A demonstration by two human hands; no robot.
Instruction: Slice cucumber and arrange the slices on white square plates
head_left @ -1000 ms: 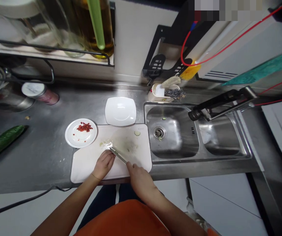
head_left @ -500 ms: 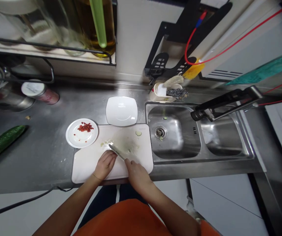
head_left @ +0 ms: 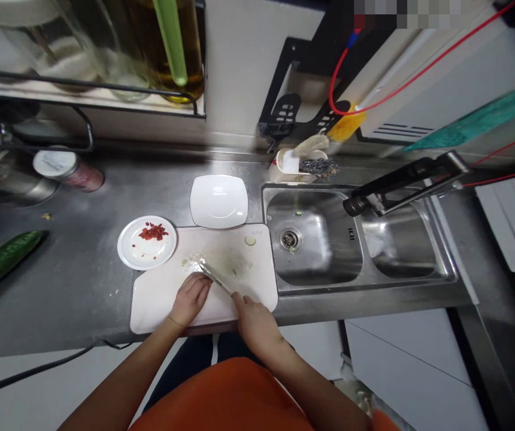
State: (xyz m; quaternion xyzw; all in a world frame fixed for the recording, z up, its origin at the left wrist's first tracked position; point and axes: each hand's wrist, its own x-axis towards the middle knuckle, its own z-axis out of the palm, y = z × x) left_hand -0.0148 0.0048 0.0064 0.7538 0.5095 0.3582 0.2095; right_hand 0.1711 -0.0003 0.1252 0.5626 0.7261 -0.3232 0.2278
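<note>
My right hand [head_left: 257, 320] is closed around the handle of a kitchen knife [head_left: 216, 278], whose blade points up and left over the white cutting board [head_left: 158, 305]. Beside the blade, my left hand [head_left: 191, 299] rests on the board with its fingers curled together; whatever lies under them is hidden. Small pale bits [head_left: 185, 262] are scattered near the knife tip. A thin round cucumber slice [head_left: 250, 240] lies at the board's upper right. Touching the board's upper left is a white plate [head_left: 125, 254] with chopped red pieces [head_left: 154, 231]. An empty white square dish [head_left: 219, 200] sits behind the board.
A whole cucumber [head_left: 6, 260] lies on the steel counter at left, with a lidded canister [head_left: 69, 169] behind it. To the right is a double sink [head_left: 365, 263] with a black faucet [head_left: 387, 188]. A scrubber holder [head_left: 288, 173] stands behind it. Jars [head_left: 167, 54] fill the upper-left shelf.
The knife blade has tilted slightly and its handle, with my right hand, has shifted a little right. My left hand stays nearly in place. The whole view has drifted slightly.
</note>
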